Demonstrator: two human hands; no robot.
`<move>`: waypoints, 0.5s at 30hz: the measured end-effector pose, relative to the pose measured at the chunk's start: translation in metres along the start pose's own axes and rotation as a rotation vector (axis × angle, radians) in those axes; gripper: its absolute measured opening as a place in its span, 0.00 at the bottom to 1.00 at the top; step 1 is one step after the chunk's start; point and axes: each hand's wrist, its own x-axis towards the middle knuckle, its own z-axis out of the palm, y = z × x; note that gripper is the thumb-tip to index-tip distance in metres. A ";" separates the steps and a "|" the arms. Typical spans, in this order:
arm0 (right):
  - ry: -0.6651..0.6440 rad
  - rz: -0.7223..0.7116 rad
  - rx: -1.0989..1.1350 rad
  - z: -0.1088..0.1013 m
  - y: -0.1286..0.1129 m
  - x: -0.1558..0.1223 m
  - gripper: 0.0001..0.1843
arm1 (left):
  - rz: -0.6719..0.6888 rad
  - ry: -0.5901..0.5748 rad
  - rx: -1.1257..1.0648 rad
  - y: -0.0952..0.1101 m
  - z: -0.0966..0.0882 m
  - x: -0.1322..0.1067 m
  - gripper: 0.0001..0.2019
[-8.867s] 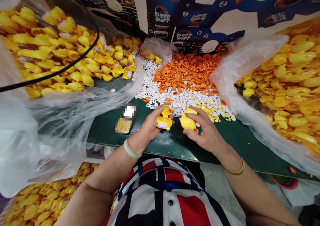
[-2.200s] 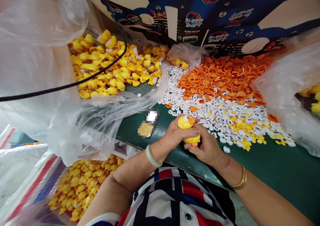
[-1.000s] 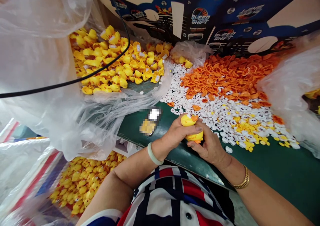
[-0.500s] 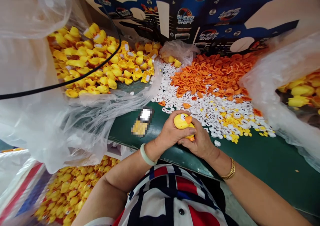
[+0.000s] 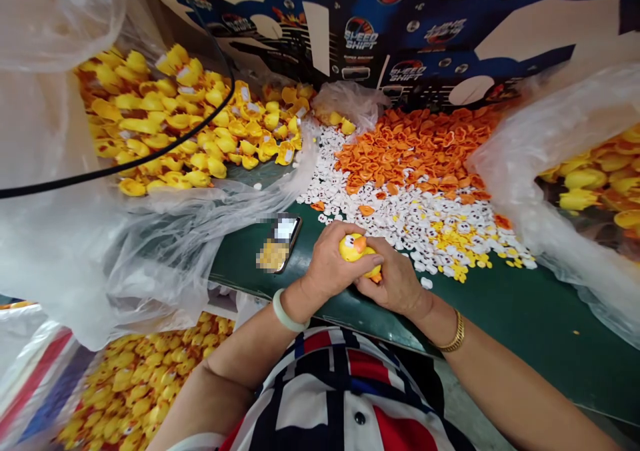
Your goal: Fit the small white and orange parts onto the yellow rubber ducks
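At the bench edge, the left hand (image 5: 327,264) and right hand (image 5: 393,281) meet around one yellow duck (image 5: 354,248). Both are closed on it, with no gap between them, and the fingers cover most of the body. The head and orange beak show at the top, and a small orange part shows below, partly hidden by the right hand's fingers. The duck is held above the near edge of the green bench (image 5: 505,324).

Handling: the duck appears light, smooth and somewhat soft, probably hollow. Take hold around the body, not by the small beak.

Change from the earliest frame: the hands were apart, each with a separate yellow piece. They now close together on a single duck.

Nearby items: a pale bangle (image 5: 285,311) on the left wrist and a gold bracelet (image 5: 453,334) on the right. A phone (image 5: 279,243), its screen blurred, lies on the bench left of the hands. Beyond the hands lie white pieces (image 5: 415,221), small yellow pieces (image 5: 460,234) and orange pieces (image 5: 410,148). Duck heaps (image 5: 165,124) on plastic sheeting (image 5: 150,264) fill the left side. A printed blue carton (image 5: 400,31) stands at the far side.
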 end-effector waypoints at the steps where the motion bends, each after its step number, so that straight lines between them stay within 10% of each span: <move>1: 0.005 -0.018 -0.011 0.000 -0.001 -0.001 0.26 | 0.003 0.009 0.013 0.001 0.000 0.000 0.17; 15: 0.040 0.061 0.131 -0.002 0.003 -0.002 0.41 | -0.504 0.081 -0.729 0.002 0.003 0.003 0.26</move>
